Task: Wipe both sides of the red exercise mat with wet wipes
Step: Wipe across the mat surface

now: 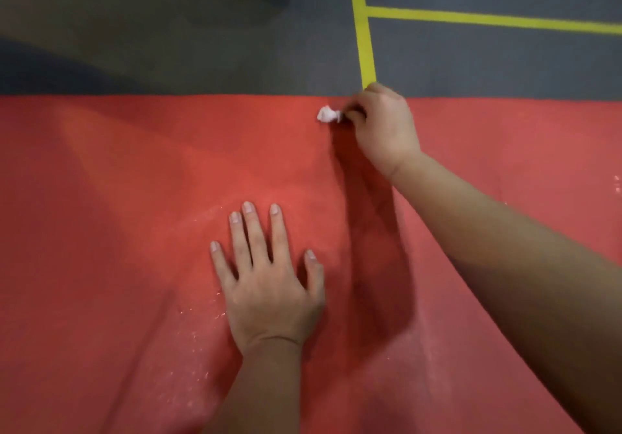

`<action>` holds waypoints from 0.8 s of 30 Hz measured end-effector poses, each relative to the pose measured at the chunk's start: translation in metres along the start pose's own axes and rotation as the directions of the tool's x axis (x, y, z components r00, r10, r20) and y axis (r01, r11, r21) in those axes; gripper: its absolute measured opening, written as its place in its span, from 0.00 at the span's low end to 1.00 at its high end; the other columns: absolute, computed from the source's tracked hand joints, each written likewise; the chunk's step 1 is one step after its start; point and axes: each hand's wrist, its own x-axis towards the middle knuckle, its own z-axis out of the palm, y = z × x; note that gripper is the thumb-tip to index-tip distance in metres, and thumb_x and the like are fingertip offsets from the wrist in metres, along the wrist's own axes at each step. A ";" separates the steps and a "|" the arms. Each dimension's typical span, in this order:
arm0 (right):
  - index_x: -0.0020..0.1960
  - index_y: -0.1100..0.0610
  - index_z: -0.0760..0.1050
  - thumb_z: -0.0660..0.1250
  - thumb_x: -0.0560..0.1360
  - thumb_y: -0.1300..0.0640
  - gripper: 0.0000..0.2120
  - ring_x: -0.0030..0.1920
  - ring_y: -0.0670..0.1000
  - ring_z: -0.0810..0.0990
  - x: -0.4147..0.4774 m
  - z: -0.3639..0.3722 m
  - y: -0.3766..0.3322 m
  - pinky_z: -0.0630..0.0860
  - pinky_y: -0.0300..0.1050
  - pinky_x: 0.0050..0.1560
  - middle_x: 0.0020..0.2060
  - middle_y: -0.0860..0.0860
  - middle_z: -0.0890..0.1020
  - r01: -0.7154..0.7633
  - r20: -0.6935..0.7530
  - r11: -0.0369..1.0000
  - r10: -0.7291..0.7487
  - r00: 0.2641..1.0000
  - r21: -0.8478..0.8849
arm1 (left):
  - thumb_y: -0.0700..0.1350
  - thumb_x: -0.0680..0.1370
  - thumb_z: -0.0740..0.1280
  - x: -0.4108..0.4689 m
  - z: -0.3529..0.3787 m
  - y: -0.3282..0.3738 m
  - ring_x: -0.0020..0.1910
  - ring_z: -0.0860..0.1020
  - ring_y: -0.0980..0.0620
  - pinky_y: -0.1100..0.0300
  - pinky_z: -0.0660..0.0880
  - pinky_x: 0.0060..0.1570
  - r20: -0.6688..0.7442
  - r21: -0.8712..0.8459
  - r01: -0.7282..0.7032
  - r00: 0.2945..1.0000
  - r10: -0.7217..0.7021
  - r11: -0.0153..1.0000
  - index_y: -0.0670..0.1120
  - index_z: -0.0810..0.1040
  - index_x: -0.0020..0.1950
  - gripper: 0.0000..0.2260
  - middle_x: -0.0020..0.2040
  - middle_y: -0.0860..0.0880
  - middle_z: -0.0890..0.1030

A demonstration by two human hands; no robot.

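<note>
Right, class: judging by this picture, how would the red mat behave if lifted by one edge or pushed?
Probably floppy: the red mat ripples softly around the flat left hand. Likely thin and light, its edge hugging the floor. It may slide when pushed; that hand seems to brace it.

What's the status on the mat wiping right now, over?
Left hand flat on the red mat. Right hand grips a balled wipe at the far edge. Pale specks by the left hand.
</note>
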 end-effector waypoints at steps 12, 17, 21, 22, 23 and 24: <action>0.50 0.60 0.83 0.69 0.76 0.61 0.06 0.52 0.63 0.79 -0.006 -0.018 0.027 0.68 0.47 0.50 0.49 0.61 0.82 0.003 0.072 0.998 0.001 0.997 -0.058 | 0.59 0.78 0.55 0.005 -0.002 0.003 0.83 0.53 0.43 0.36 0.49 0.78 0.004 0.011 0.021 1.000 -0.021 1.000 0.48 0.58 0.83 0.34 0.83 0.42 0.55; 0.49 0.59 0.83 0.69 0.74 0.62 0.06 0.50 0.61 0.79 -0.005 -0.020 0.035 0.67 0.43 0.49 0.47 0.59 0.81 -0.077 0.032 0.997 0.077 0.996 -0.009 | 0.60 0.78 0.54 0.005 0.000 0.003 0.83 0.52 0.44 0.36 0.49 0.78 0.000 0.002 0.030 1.000 -0.030 1.000 0.49 0.57 0.84 0.34 0.84 0.42 0.54; 0.46 0.60 0.82 0.70 0.74 0.62 0.03 0.45 0.61 0.78 -0.077 -0.032 0.023 0.67 0.47 0.46 0.42 0.58 0.81 0.091 0.131 0.996 -0.093 0.987 0.023 | 0.60 0.79 0.54 0.005 -0.001 0.003 0.83 0.52 0.44 0.36 0.49 0.79 -0.002 0.002 0.032 0.999 -0.032 0.999 0.49 0.56 0.84 0.34 0.84 0.42 0.54; 0.46 0.59 0.82 0.70 0.74 0.62 0.03 0.44 0.61 0.77 -0.102 -0.038 0.024 0.67 0.48 0.46 0.41 0.57 0.80 0.109 0.147 0.993 -0.113 0.983 0.033 | 0.60 0.79 0.54 0.005 -0.001 0.004 0.83 0.51 0.43 0.36 0.49 0.79 0.001 0.004 0.033 0.999 -0.033 0.999 0.49 0.56 0.84 0.34 0.84 0.42 0.54; 0.47 0.59 0.82 0.69 0.75 0.62 0.03 0.44 0.61 0.77 -0.121 -0.043 0.025 0.69 0.49 0.47 0.42 0.56 0.80 0.126 0.167 0.992 -0.129 0.977 0.031 | 0.60 0.79 0.54 0.005 -0.001 0.004 0.83 0.52 0.43 0.36 0.48 0.79 0.004 0.004 0.035 0.999 -0.035 0.999 0.49 0.57 0.84 0.34 0.84 0.42 0.54; 0.47 0.59 0.82 0.68 0.75 0.62 0.04 0.44 0.62 0.77 -0.130 -0.046 0.027 0.70 0.52 0.47 0.42 0.56 0.80 0.143 0.194 0.989 -0.144 0.970 0.022 | 0.60 0.79 0.54 0.005 -0.001 0.004 0.83 0.52 0.43 0.36 0.48 0.79 0.001 0.005 0.040 0.999 -0.040 0.999 0.49 0.57 0.84 0.34 0.83 0.42 0.55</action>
